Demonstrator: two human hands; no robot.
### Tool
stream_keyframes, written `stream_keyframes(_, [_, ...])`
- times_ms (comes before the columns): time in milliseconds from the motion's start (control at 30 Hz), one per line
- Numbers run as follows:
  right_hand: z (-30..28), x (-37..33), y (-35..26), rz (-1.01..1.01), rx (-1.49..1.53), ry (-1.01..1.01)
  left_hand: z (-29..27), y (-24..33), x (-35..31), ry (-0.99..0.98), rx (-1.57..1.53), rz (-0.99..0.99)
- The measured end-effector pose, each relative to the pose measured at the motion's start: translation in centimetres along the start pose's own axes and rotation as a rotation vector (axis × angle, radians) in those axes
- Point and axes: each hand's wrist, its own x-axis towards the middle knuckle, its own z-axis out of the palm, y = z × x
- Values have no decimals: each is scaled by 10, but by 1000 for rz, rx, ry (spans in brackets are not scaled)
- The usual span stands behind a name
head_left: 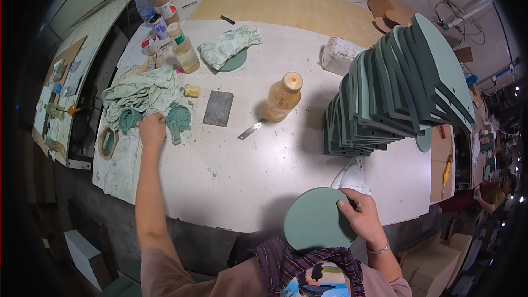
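Observation:
My right hand (364, 217) grips a flat green panel (313, 220) with a rounded outline by its right edge, thumb on top, at the front edge of the table. My left hand (152, 127) reaches to the table's left side, its fingers closed; whatever they hold is hidden. Just left of those fingers sits a small tub of green paste (130, 119). To their right lies a lump of green paste (179, 116), with a flat green-smeared scraper (176, 135) reaching out below it. A roll of tape (108, 143) rests left of my wrist.
A tall leaning stack of green panels (379, 88) stands at the right. Mid-table are a bottle (284, 98), a metal blade (253, 128), a grey block (218, 108) and a yellow sponge (192, 91). Stained cloths (143, 93) and several bottles (186, 52) fill the left back.

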Motion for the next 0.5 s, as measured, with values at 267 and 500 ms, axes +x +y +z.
stream_keyframes(267, [2, 1, -2, 2, -34, -9, 11, -14, 0, 8, -102, -16])
stream_keyframes(500, [2, 1, -3, -16, -50, 8, 12, -8, -5, 116, -134, 60])
